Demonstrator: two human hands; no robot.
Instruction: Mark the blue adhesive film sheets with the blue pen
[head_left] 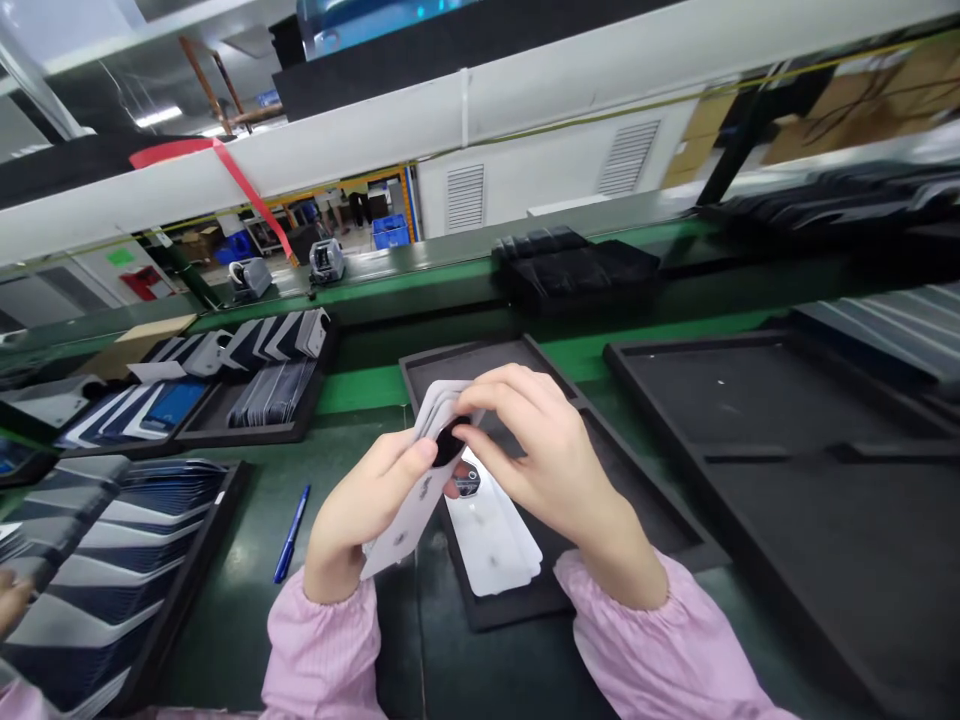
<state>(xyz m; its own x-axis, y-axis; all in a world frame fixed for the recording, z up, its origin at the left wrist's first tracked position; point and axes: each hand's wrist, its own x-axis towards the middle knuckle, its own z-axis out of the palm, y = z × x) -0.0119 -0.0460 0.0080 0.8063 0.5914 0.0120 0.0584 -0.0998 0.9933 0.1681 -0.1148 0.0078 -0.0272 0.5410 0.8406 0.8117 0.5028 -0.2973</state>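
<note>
My left hand [367,495] is closed around a small fanned stack of white phone back panels [405,525], tilted up in front of me. At the stack's upper end, my right hand [544,450] bends its thumb and fingers over the edges, next to a dark rounded patch. Below the hands, more white panels [491,540] with a dark camera area lie overlapped on a black tray [630,490]. The fingertips of my right hand partly cover the top of the stack, so I cannot tell how many panels it pinches.
A blue pen [291,535] lies on the green bench [247,560]. Trays of panels [161,560] stand at left, with another person's hand [11,605] at the edge. A large black tray [697,460] occupies the right. Tape dispensers [326,262] sit on the back ledge.
</note>
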